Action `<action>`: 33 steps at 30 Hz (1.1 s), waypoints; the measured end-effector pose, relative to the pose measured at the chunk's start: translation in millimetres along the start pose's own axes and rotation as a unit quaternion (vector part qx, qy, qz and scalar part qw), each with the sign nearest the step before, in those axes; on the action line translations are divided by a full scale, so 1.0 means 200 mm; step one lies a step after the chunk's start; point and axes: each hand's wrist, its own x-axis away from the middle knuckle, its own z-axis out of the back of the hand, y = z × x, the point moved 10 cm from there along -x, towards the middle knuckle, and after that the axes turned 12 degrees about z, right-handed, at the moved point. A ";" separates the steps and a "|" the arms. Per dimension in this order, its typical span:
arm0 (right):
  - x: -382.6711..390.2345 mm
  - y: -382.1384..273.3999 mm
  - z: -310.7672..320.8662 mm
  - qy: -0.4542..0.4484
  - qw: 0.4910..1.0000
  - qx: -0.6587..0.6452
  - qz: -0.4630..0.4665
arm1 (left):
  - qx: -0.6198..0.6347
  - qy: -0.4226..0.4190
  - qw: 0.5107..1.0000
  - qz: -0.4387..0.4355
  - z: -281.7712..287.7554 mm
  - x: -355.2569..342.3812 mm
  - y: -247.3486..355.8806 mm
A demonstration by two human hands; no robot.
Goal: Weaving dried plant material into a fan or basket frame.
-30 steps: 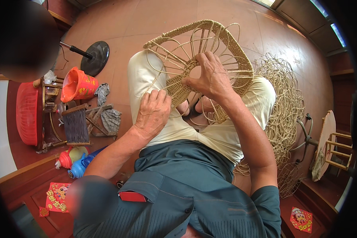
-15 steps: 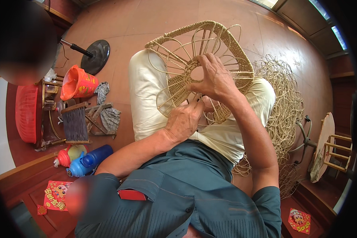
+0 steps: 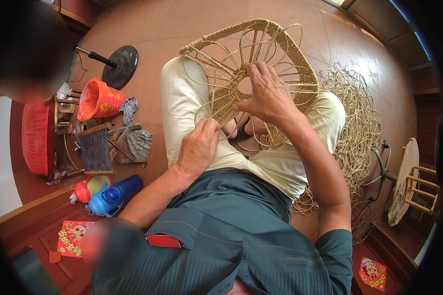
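A half-woven straw-coloured basket (image 3: 305,73) rests tilted across my knees. Its braided rim stands at the far side, and loops and spokes of cord run in to a small wrapped ring (image 3: 235,81) around an open hole. My right hand (image 3: 269,96) grips that ring, fingertips over its far edge and thumb on its near edge. To the near left, my left hand (image 3: 198,147) is closed in a pinch on a cord (image 3: 198,114) that loops out from the weave. Its fingertips are partly hidden from above.
A big heap of loose cord (image 3: 354,128) lies on the floor by my right leg. At left are an orange-red bucket (image 3: 110,101), a small folding stool (image 3: 96,150), a blue flask (image 3: 125,189) and a black round stand base (image 3: 123,66). A wooden stool (image 3: 408,182) lies at far right.
My left hand has moved left and slightly up, away from beneath the ring, drawing a cord with it. My right hand stays on the ring; the basket has shifted only slightly.
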 end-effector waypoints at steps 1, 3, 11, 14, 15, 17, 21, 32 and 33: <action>0.00 0.00 0.00 0.005 1.000 -0.001 -0.002 | -0.048 0.002 0.999 0.023 -0.01 0.00 -0.06; -0.01 -0.01 0.01 0.008 1.000 -0.003 -0.001 | -0.096 0.004 0.994 0.046 -0.05 0.01 -0.12; -0.01 -0.01 0.00 -0.001 1.000 -0.006 -0.008 | -0.278 0.028 0.960 -0.037 -0.12 0.05 0.00; -0.01 -0.01 0.01 -0.008 1.000 -0.005 -0.015 | -0.289 0.047 0.954 -0.055 -0.08 0.04 0.03; -0.01 0.00 0.00 -0.017 1.000 -0.006 -0.017 | -0.290 0.047 0.954 -0.055 -0.08 0.04 0.03; -0.01 0.00 -0.01 -0.026 0.999 -0.007 -0.019 | -0.241 0.008 0.970 -0.009 -0.10 0.05 -0.04; -0.01 0.00 0.01 0.009 1.000 -0.008 -0.011 | -0.187 0.022 0.982 0.000 -0.12 0.06 -0.08; -0.01 0.02 0.00 0.005 1.000 -0.012 -0.015 | -0.192 0.078 0.978 -0.019 -0.11 0.01 -0.03; -0.01 0.02 0.00 0.003 1.000 -0.015 -0.014 | -0.192 0.079 0.978 -0.019 -0.11 0.01 -0.03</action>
